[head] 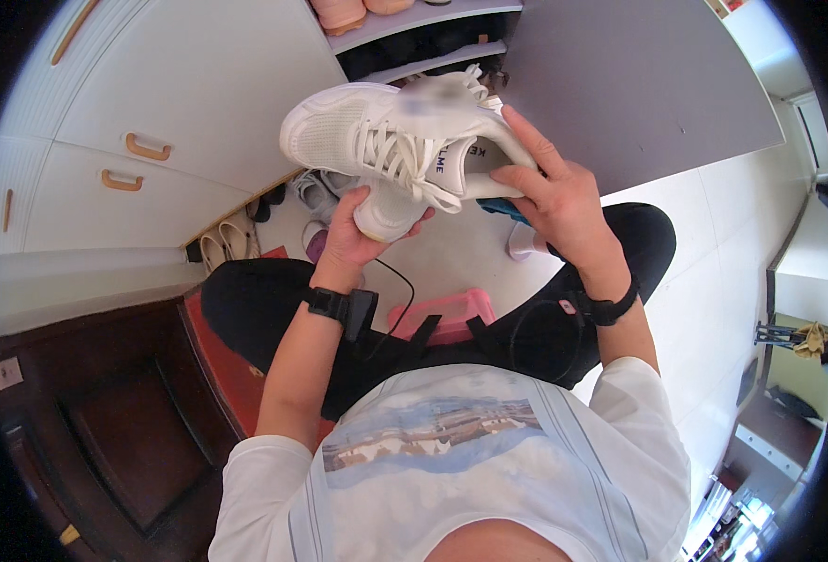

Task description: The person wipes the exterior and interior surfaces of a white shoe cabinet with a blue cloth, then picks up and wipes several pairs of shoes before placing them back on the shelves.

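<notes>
A pair of white lace-up sneakers is held up in front of the open shoe cabinet. My left hand (pixel 358 235) grips the lower sneaker (pixel 389 211) near its toe, with the thumb on top. Above it, partly overlapping it, lies the other white sneaker (pixel 337 126), its toe pointing left and its laces tied in a bow. My right hand (pixel 558 186) holds this upper sneaker at the heel collar, one finger along the outer edge and the thumb at the opening. The heel of the lower sneaker is hidden.
The cabinet's grey door (pixel 632 91) stands open at the upper right. Pink shoes (pixel 344 14) are on a cabinet shelf (pixel 428 24). Beige shoes (pixel 235 239) and grey sandals (pixel 312 197) stand on the floor by the cabinet base. A pink plastic stool (pixel 481 305) is between my legs.
</notes>
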The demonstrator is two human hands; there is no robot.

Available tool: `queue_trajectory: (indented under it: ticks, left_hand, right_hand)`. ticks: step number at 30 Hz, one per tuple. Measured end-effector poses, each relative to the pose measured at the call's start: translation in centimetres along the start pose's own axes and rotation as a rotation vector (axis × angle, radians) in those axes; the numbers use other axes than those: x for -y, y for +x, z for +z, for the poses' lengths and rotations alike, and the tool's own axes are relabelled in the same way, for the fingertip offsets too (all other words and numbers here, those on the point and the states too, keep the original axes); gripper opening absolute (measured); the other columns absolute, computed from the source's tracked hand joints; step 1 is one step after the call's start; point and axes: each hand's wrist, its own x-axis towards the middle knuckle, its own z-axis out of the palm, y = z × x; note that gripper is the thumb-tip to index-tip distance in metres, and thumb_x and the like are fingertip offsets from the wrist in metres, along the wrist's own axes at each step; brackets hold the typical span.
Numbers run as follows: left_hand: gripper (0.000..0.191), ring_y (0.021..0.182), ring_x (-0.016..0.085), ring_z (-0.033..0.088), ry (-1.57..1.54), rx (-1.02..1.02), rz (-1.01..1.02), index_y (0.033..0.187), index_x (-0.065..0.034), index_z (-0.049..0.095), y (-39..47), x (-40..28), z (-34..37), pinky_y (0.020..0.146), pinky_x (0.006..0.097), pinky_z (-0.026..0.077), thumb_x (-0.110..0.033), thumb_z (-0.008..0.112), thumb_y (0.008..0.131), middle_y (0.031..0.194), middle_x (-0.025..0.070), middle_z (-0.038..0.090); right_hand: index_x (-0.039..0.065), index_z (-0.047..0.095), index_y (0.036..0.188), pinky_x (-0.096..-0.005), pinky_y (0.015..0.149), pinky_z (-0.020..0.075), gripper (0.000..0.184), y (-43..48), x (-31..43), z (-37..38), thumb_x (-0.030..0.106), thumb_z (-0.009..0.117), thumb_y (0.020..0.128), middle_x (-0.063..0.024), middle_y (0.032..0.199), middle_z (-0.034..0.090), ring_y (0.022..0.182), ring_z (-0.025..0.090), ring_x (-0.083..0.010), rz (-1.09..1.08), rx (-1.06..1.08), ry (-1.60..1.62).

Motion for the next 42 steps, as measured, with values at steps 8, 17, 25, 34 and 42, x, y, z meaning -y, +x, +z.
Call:
queue_trajectory:
  ticks: [8, 17, 25, 34, 42]
  left_hand:
    - [0.067, 0.133, 0.038, 0.046, -0.083, -0.138, 0.228, 0.147, -0.0164, 0.041, -0.3, -0.1, -1.3, 0.100, 0.0621, 0.043, -0.049, 0.054, 0.090, 0.150, 0.0120, 0.044]
    - [0.064, 0.134, 0.038, 0.045, -0.202, -0.125, 0.235, 0.147, -0.0203, 0.042, 0.0, 0.4, -2.1, 0.100, 0.0626, 0.043, -0.053, 0.050, 0.093, 0.151, 0.0118, 0.044]
    - [0.067, 0.134, 0.035, 0.046, 0.067, -0.170, 0.293, 0.147, -0.0124, 0.042, -0.7, 0.0, -4.7, 0.107, 0.0595, 0.039, -0.050, 0.048, 0.092, 0.149, 0.0135, 0.046]
    - [0.075, 0.127, 0.035, 0.054, -0.098, -0.101, 0.239, 0.147, -0.0062, 0.039, -1.9, -2.5, -1.3, 0.107, 0.0510, 0.044, -0.043, 0.059, 0.085, 0.141, 0.0208, 0.052]
    - [0.088, 0.123, 0.049, 0.053, 0.038, 0.007, 0.082, 0.151, -0.0043, 0.030, -2.8, 2.5, 0.3, 0.098, 0.0572, 0.050, -0.044, 0.060, 0.078, 0.145, 0.0260, 0.045]
  right_hand:
    - [0.022, 0.068, 0.116, -0.0400, 0.082, 0.0557, 0.042, -0.6, -0.1, 2.5, 0.014, 0.075, 0.076, -0.0154, 0.150, 0.041, 0.097, 0.068, -0.0346, 0.220, 0.333, 0.016]
    - [0.011, 0.057, 0.134, -0.0422, 0.106, 0.0419, 0.064, -2.8, -0.7, 8.1, 0.018, 0.078, 0.074, -0.0245, 0.151, 0.036, 0.132, 0.047, -0.0410, 0.607, 0.284, 0.471]
    - [0.009, 0.061, 0.128, -0.0403, 0.102, 0.0461, 0.066, -2.8, -1.2, 10.4, 0.016, 0.083, 0.066, -0.0214, 0.148, 0.039, 0.123, 0.055, -0.0398, 0.532, 0.133, 0.343]
    - [0.003, 0.071, 0.081, -0.0330, 0.097, 0.0445, 0.015, -3.0, -5.0, 4.7, 0.013, 0.079, 0.073, -0.0134, 0.121, 0.063, 0.108, 0.060, -0.0221, 0.549, 0.115, 0.949]
    - [0.002, 0.070, 0.082, -0.0290, 0.092, 0.0469, 0.018, -3.4, -4.7, 11.4, 0.018, 0.079, 0.081, -0.0098, 0.112, 0.071, 0.098, 0.062, -0.0141, 0.832, 0.392, 1.091]
